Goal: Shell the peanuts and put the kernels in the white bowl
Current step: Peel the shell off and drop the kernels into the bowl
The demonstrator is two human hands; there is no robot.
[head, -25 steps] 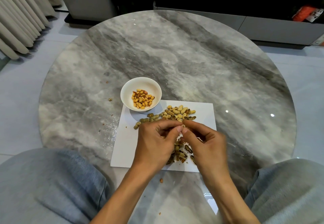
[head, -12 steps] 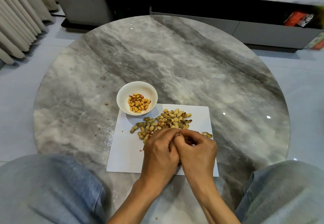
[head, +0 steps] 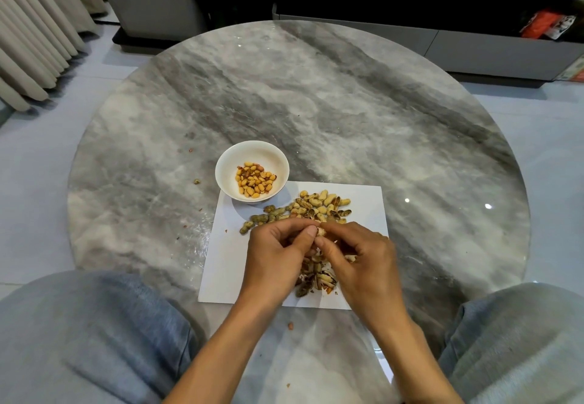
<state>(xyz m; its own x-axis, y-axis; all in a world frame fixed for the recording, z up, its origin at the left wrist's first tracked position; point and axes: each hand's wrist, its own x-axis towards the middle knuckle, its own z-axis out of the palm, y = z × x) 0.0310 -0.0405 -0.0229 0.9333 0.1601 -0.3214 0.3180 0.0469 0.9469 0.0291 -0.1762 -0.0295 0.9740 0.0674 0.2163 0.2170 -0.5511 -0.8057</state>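
A white bowl [head: 252, 154] with several yellow kernels [head: 254, 179] stands at the far left corner of a white sheet [head: 366, 211]. Unshelled peanuts [head: 303, 207] lie in a row on the sheet just beyond my hands. My left hand [head: 275, 258] and my right hand [head: 360, 261] meet over the sheet, and both pinch one pale peanut [head: 321, 232] between thumbs and fingertips. A heap of broken shells [head: 316, 279] lies on the sheet below and between my hands, partly hidden by them.
The sheet lies on a round grey marble table [head: 316, 103]. Small shell crumbs [head: 196, 181] are scattered left of the bowl and near the table's front edge. My knees in grey trousers flank the table. A low cabinet [head: 474, 46] stands behind.
My hands have parted slightly, so the peanut now shows between the fingertips and the shell heap is visible again. The camera view shifted a little.
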